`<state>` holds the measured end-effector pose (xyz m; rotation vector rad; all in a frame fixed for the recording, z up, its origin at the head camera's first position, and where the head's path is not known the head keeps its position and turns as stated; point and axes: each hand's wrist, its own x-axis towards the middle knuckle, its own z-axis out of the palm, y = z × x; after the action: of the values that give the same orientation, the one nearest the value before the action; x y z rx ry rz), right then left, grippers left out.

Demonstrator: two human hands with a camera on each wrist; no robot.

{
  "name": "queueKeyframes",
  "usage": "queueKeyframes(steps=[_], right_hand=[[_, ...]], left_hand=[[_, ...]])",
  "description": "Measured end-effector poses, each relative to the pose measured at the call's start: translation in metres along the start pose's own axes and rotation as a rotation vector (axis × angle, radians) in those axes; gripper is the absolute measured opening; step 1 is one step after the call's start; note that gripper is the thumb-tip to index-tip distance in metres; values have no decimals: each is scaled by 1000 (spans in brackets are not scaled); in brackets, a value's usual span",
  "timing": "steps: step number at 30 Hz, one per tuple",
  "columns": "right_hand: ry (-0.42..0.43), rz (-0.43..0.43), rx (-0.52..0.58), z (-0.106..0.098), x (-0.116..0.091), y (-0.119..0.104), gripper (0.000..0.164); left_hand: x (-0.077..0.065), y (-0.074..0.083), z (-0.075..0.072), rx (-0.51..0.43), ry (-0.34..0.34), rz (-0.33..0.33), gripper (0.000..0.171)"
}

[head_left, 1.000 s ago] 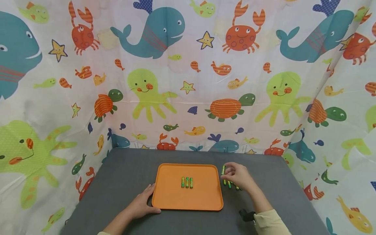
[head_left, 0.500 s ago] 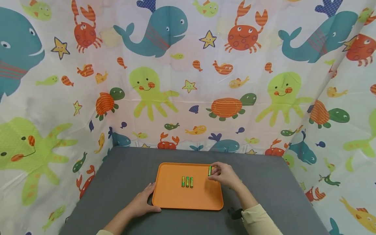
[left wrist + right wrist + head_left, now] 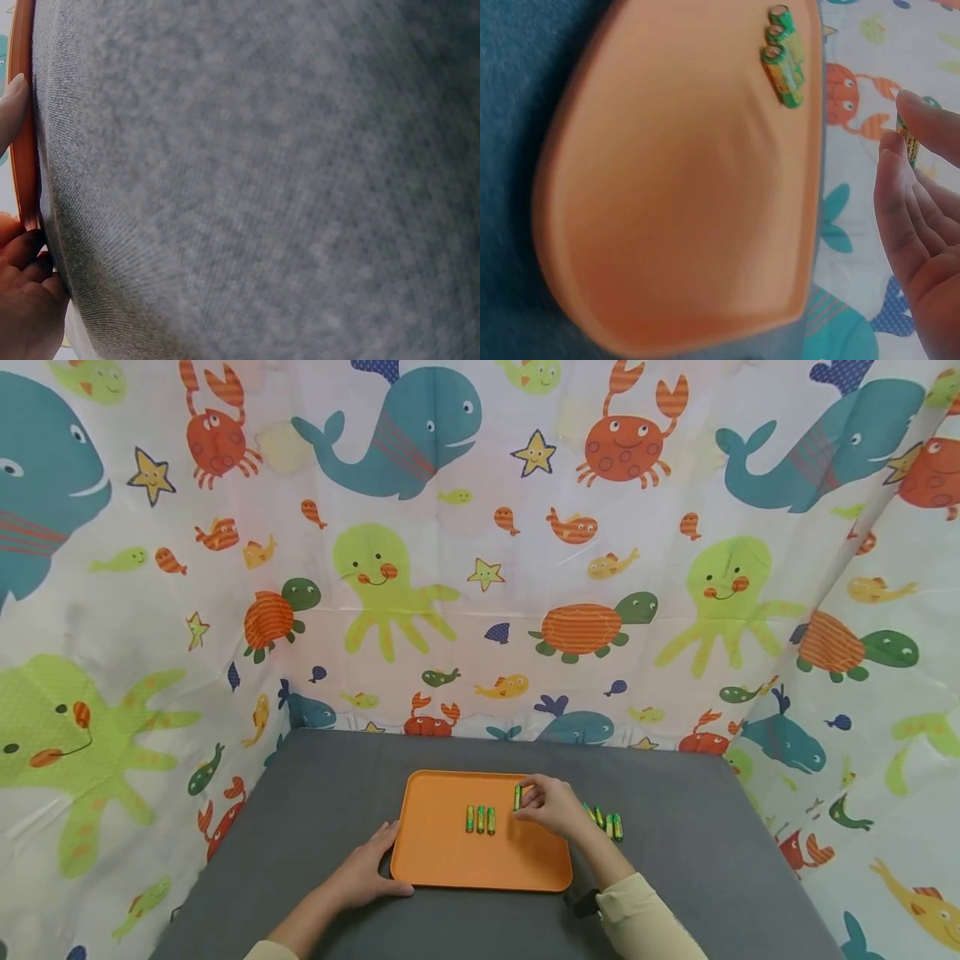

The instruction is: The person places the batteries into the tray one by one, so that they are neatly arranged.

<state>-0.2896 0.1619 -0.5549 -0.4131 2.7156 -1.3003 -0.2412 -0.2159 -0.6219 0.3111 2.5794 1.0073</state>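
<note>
An orange tray lies on the dark grey table. My left hand holds its near left corner, thumb along the front edge and fingers at the left side; in the left wrist view the thumb and curled fingers touch the tray's outer wall. Inside the tray, three green-and-yellow batteries stand in a side-by-side row. My right hand pinches another battery by its ends, between thumb and fingertips, over the right part of the tray. The right wrist view shows this battery raised above tray level.
Several more batteries lie on the table right of the tray, partly hidden behind my right forearm. Behind the table and along both sides hangs a white curtain printed with sea animals.
My right hand has carried a battery leftward from the loose group on the table to above the tray, near the row of three. My left hand has stayed at the tray corner.
</note>
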Motion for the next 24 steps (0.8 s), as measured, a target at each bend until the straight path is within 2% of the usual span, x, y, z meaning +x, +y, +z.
queueKeyframes(steps=[11, 24], right_hand=[[-90, 7, 35, 27, 8, 5, 53], [-114, 63, 36, 46, 15, 20, 55]], left_hand=[[-3, 2, 1, 6, 25, 3, 121], [-2, 4, 2, 9, 24, 21, 121]])
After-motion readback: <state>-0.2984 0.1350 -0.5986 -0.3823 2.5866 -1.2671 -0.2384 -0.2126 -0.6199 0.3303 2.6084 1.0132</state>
